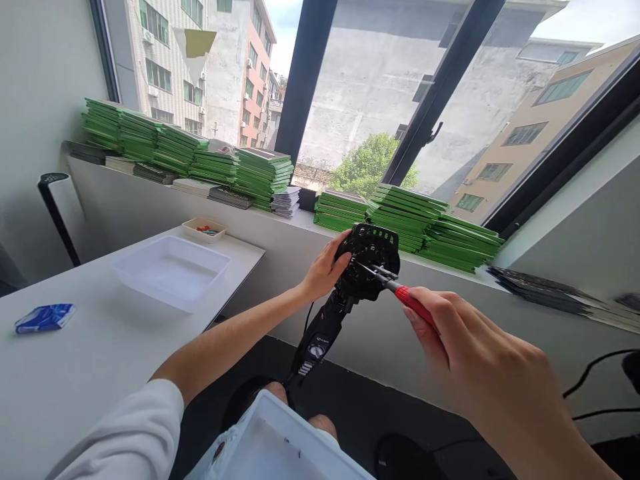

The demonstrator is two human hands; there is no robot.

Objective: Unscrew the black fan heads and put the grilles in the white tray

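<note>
A black stand fan without its blades shows its round motor housing [369,250] at the top of a black post. My left hand [325,267] grips the left rim of that housing, thumb on the front and fingers behind. In my right hand [465,340] is a screwdriver [415,305] with a red and grey handle. Its metal shaft points left into the front of the housing; the exact contact of the tip is too small to make out. Below the housing, the fan's control panel [316,350] has a round dial and several buttons.
A white tray [300,427] with small dark bits rests by my knees. On the white table [100,360] at left are a clear plastic bin [173,270], a small box [204,230] and a blue packet [45,318]. Green stacks [405,213] line the windowsill.
</note>
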